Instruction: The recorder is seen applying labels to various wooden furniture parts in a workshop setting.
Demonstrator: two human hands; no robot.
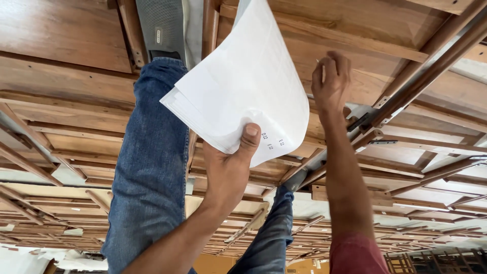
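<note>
My left hand (228,170) grips a stack of white paper sheets (243,81) at its lower corner, thumb pressed on top. The top sheet curls and has a few small printed marks near my thumb. My right hand (332,81) reaches further out over a brown wooden desk top (355,45). Its fingers are curled and pinched around a small, thin white stick (323,70), touching or almost touching the wood. A red sleeve (357,253) covers my right upper arm.
A leg in blue jeans (152,162) with a grey shoe (162,25) stretches out on the left, and a second jeans leg (269,228) shows between my arms. Several wooden desks and benches with metal frames (431,66) fill the view all around.
</note>
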